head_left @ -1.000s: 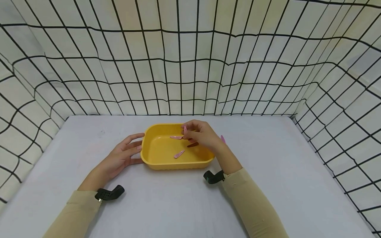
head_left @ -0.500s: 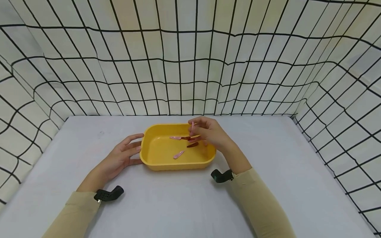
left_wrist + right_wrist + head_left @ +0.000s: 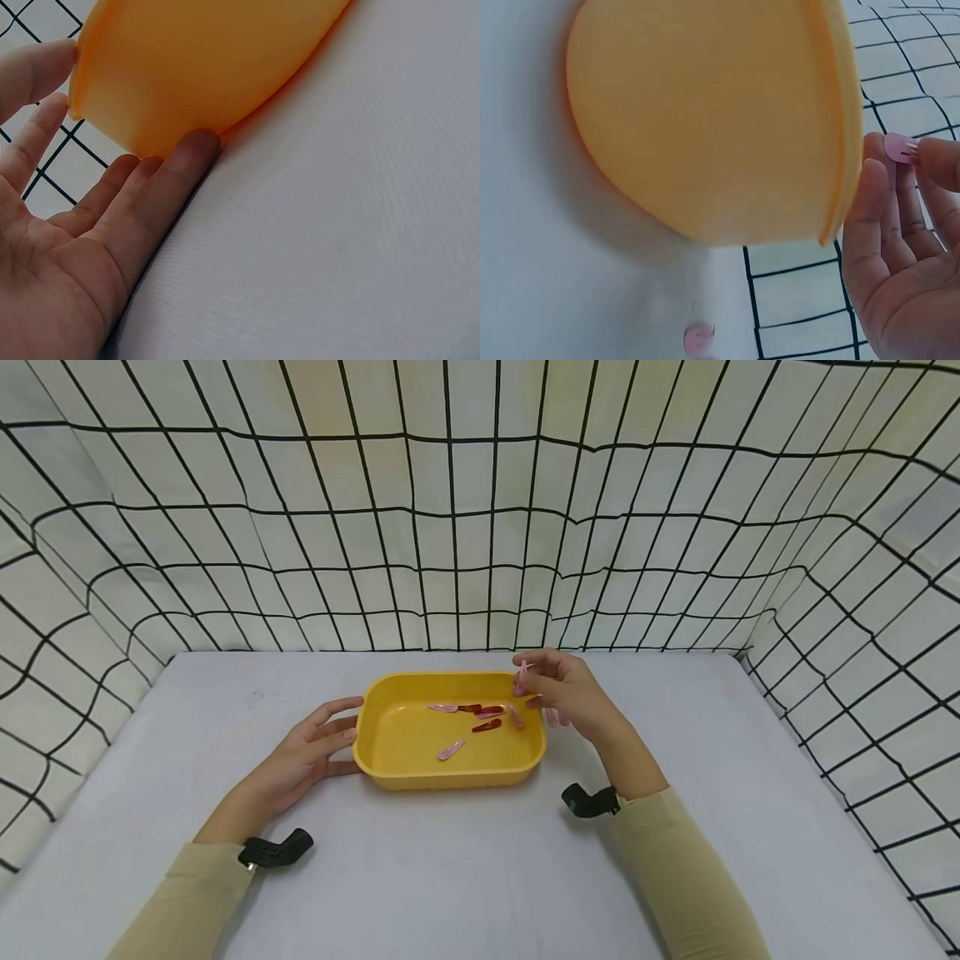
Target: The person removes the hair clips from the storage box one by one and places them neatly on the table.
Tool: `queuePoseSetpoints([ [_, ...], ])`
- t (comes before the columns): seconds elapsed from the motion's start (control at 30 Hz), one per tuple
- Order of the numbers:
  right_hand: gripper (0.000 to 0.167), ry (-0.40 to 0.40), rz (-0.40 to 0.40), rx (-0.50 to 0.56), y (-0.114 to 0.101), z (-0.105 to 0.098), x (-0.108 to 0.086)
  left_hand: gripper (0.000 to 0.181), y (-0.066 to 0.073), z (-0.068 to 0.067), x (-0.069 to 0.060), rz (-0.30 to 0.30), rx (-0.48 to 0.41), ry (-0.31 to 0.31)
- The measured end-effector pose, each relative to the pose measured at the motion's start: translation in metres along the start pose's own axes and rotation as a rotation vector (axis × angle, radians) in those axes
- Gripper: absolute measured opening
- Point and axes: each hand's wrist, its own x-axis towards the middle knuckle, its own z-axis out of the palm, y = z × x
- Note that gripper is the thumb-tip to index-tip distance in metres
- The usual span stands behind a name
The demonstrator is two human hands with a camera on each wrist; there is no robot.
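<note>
A yellow plastic tray [image 3: 405, 739] stands on the white table, with several pink and dark red snap hair clips [image 3: 487, 725] lying inside it. Against its left end, the fingers of my left hand [image 3: 303, 756] are spread and touch the outer wall [image 3: 195, 82]. Over the tray's right rim, my right hand [image 3: 576, 693] pinches a pink hair clip [image 3: 522, 677]; the right wrist view shows this pink clip [image 3: 901, 149] between thumb and fingertips. Just outside the right end lie pink hair clips [image 3: 555, 718], partly hidden by that hand.
Behind and along both sides of the table [image 3: 450, 877] rise white walls with a black grid [image 3: 491, 514]. In the right wrist view a pink clip [image 3: 699, 340] lies on the table near the tray's end.
My right hand has moved right from over the middle of the tray to its right rim, carrying the pink hair clip. The left hand stays at the left end.
</note>
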Motion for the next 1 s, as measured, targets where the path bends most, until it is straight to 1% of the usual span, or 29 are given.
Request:
queuePoseSetpoints([
  [0.2, 0.032, -0.001, 0.004, 0.009, -0.001, -0.013, -0.002, 0.052, -0.001, -0.002, -0.001, -0.013, -0.005, 0.014],
  [0.37, 0.03, 0.029, 0.001, -0.028, -0.001, -0.022, -0.002, 0.052, 0.0, -0.003, -0.001, -0.003, -0.009, 0.001],
  [0.5, 0.03, 0.043, -0.001, -0.05, 0.001, -0.028, -0.002, 0.051, 0.001, -0.003, -0.001, 0.0, -0.007, 0.005],
  [0.67, 0.029, 0.071, 0.021, -0.071, 0.002, -0.036, -0.003, 0.051, 0.002, -0.002, -0.001, 0.001, -0.005, 0.0],
  [1.0, 0.03, 0.118, 0.045, -0.078, 0.012, -0.052, -0.003, 0.05, 0.0, -0.001, 0.001, 0.005, -0.018, -0.011],
])
